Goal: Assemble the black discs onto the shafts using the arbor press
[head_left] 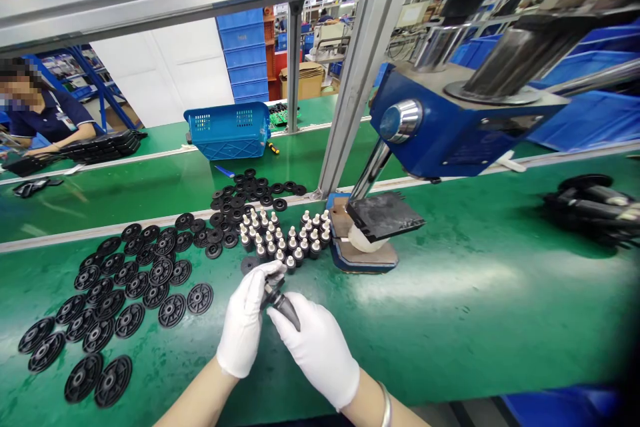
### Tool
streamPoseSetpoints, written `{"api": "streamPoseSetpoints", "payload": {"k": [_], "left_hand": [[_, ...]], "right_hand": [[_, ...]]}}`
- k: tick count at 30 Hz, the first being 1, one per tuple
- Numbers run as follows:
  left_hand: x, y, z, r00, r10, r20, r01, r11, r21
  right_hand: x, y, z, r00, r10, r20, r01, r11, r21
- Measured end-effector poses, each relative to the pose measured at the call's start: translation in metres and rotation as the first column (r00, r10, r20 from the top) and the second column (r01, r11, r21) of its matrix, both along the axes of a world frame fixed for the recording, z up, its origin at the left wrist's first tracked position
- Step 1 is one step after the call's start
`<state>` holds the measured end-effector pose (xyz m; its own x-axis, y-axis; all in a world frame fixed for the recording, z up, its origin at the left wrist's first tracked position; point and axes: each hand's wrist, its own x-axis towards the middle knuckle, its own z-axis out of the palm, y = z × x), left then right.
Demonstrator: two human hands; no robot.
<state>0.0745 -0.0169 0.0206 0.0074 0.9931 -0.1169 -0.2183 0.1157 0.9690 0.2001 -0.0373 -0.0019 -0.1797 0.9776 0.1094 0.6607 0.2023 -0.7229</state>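
Observation:
In the head view, my white-gloved left hand (244,321) closes its fingers around one end of a black cylindrical part (286,311). My right hand (320,352), gloved too, grips the thicker end of that part. The part is tilted, and its far end is partly hidden by my left fingers. Just beyond my hands stand several upright black pieces with white tips (291,262). A flat black disc (249,265) lies beside my left fingertips. To the left, many black spoked wheels (161,271) are spread over the green table (390,353).
A blue press (450,127) stands at the right, with a black block (385,215) over its base. Small black rings (235,201) lie behind the white-tipped pieces, near a blue basket (230,133). More black parts (595,210) lie far right. A person (47,110) works at far left.

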Motion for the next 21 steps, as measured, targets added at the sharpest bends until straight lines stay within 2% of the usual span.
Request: {"api": "streamPoseSetpoints", "payload": {"k": [7, 11, 13, 15, 18, 21], "left_hand": [[0.005, 0.001, 0.007, 0.999, -0.019, 0.037, 0.018, 0.999, 0.045], [0.001, 0.002, 0.016, 0.993, -0.025, -0.118, 0.042, 0.99, 0.138], [-0.001, 0.0, 0.019, 0.964, -0.041, -0.263, 0.098, 0.973, 0.207], [-0.001, -0.004, 0.018, 0.924, -0.053, -0.379, 0.162, 0.952, 0.26], [0.003, -0.01, 0.01, 0.894, -0.105, -0.435, 0.269, 0.903, 0.335], [0.009, -0.016, -0.001, 0.868, -0.229, -0.441, 0.414, 0.824, 0.388]], "right_hand": [[-0.003, 0.005, -0.002, 0.999, -0.018, 0.037, 0.013, 0.988, 0.152], [0.006, 0.012, 0.003, 0.998, 0.065, 0.007, -0.065, 0.991, 0.119], [0.013, 0.013, 0.003, 0.986, 0.125, -0.113, -0.119, 0.991, 0.053], [0.019, 0.012, 0.001, 0.939, 0.161, -0.304, -0.167, 0.986, 0.005], [0.025, 0.005, -0.01, 0.847, 0.147, -0.511, -0.191, 0.981, -0.036], [0.027, -0.005, -0.027, 0.825, 0.107, -0.555, -0.183, 0.98, -0.082]]}}
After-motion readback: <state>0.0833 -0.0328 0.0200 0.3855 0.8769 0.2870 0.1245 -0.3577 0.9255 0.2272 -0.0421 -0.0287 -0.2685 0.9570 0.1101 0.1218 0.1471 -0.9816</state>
